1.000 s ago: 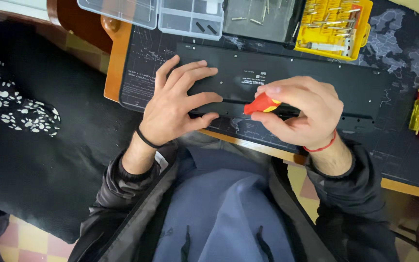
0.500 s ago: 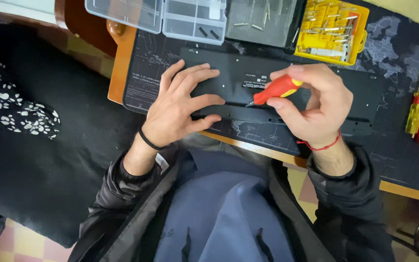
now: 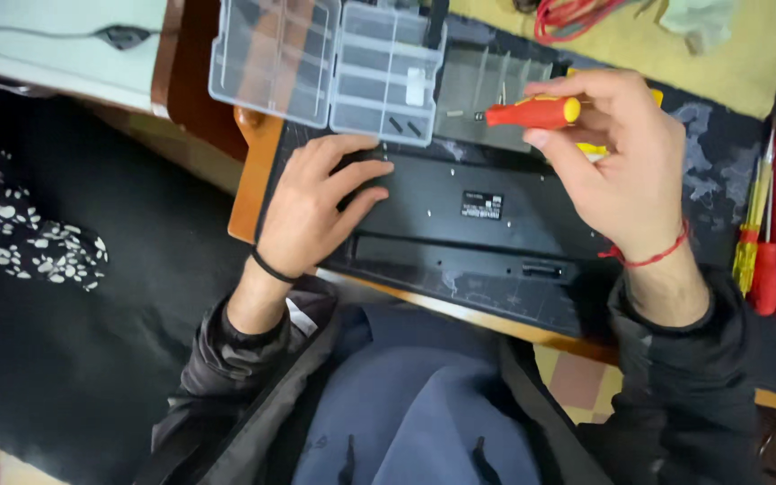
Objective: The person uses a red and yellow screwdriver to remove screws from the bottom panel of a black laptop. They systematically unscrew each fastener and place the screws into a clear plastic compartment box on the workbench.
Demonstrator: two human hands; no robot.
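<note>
Screwdriver (image 3: 532, 112), red-handled with a yellow cap, sat pinched between my right hand's (image 3: 626, 171) fingers, held level above the black keyboard's underside (image 3: 460, 216) on the desk mat. My left hand (image 3: 316, 202) lay open and flat on the keyboard's left end, just below the clear compartment box (image 3: 325, 67).

Compartment box (image 3: 330, 67) behind keyboard (image 3: 478, 220); spare screwdrivers (image 3: 756, 242) far right.

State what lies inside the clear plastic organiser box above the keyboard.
The clear organiser box shows mostly bare compartments; two small dark pieces lie in the lower right one. Its far right part is hidden behind the red-handled screwdriver and right hand.
</note>
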